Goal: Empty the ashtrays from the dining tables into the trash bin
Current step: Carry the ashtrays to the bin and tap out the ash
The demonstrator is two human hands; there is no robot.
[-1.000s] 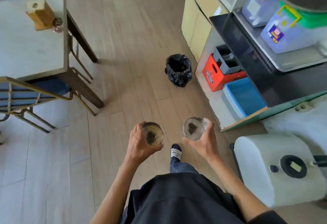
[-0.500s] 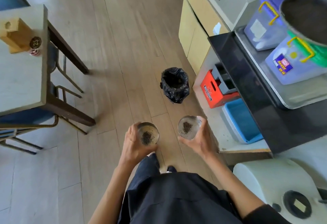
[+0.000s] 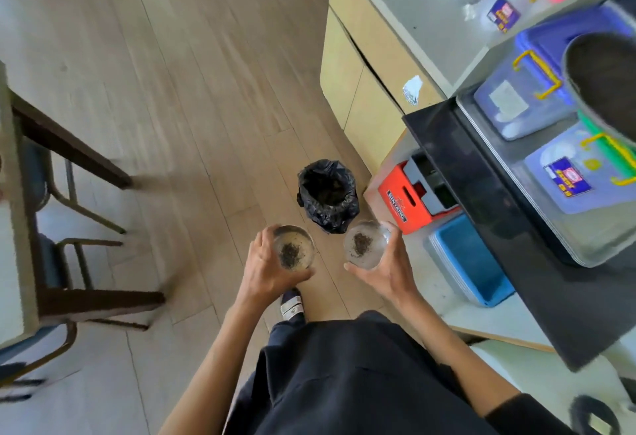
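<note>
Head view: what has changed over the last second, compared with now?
The person has walked toward the trash bin: it now sits just beyond the hands, where earlier it stood well ahead, and the dining table has slid off to the left edge. Unchanged: the left hand still grips the left ashtray, the right hand the right ashtray, both upright with ash inside.

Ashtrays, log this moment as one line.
left hand: holds ashtray | right hand: holds second ashtray | trash bin: ahead | ash: undumped
</note>
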